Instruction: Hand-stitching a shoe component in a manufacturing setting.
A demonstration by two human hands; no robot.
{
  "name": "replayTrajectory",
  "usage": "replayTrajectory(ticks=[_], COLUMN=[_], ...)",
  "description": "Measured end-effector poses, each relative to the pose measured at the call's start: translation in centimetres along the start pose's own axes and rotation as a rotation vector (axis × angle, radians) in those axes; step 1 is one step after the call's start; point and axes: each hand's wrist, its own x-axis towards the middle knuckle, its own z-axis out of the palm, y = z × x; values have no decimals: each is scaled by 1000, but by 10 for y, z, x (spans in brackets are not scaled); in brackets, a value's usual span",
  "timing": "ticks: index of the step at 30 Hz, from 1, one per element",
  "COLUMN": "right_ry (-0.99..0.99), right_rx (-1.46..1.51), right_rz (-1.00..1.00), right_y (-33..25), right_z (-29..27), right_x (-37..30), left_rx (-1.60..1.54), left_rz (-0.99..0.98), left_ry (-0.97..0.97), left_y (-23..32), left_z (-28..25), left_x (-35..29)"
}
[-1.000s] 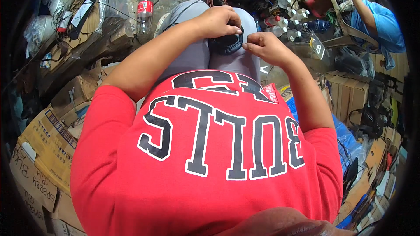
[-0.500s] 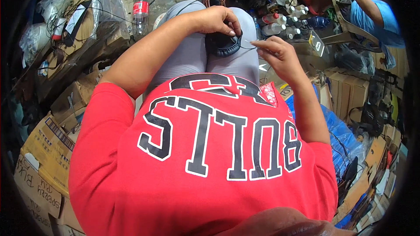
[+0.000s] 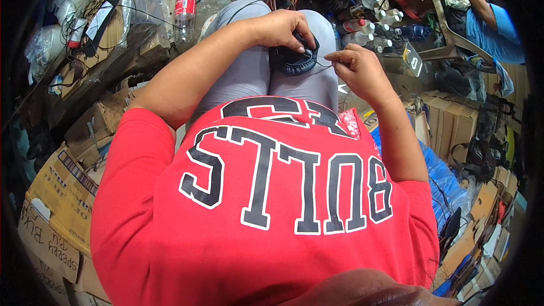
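Note:
On my lap, between the thighs of grey trousers (image 3: 241, 82), rests a black leather shoe (image 3: 299, 68) with a puckered, stitched rim like a moccasin toe. My left hand (image 3: 286, 29) is closed on its far edge, fingers curled over and into it. A thin dark thread (image 3: 322, 65) runs from the rim toward my right hand (image 3: 358, 69). That hand pinches the thread between thumb and forefinger, a short way right of the shoe. Whether a needle is also in the pinch is too small to tell. The left hand hides part of the shoe.
A red-labelled plastic bottle (image 3: 185, 14) stands left of my knees. Several capped bottles (image 3: 365, 31) cluster at the far right, near a chair frame (image 3: 439, 20) and a person in blue (image 3: 493, 31). Cardboard boxes (image 3: 59, 192) flank me; a blue plastic sheet (image 3: 439, 175) lies right.
My left hand and the shoe have shifted slightly to the right and tilted a little. My right hand stays close by, its fingers more curled around the thread.

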Motion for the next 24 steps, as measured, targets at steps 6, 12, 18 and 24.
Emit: replayTrajectory(ticks=[6,12,18,24], right_ry=[-36,-56,-118,-52], right_rx=[77,152,156,304], right_rz=[20,21,76,32], right_y=[3,5,5,11], right_z=[-4,0,-1,8], right_x=[4,5,7,11], left_rx=[1,-9,-4,-2], left_rz=[26,9,5,24], left_ry=[13,7,9,3], left_y=[-3,-1,0,-3], left_z=[1,1,1,1], left_x=[0,0,-1,2])
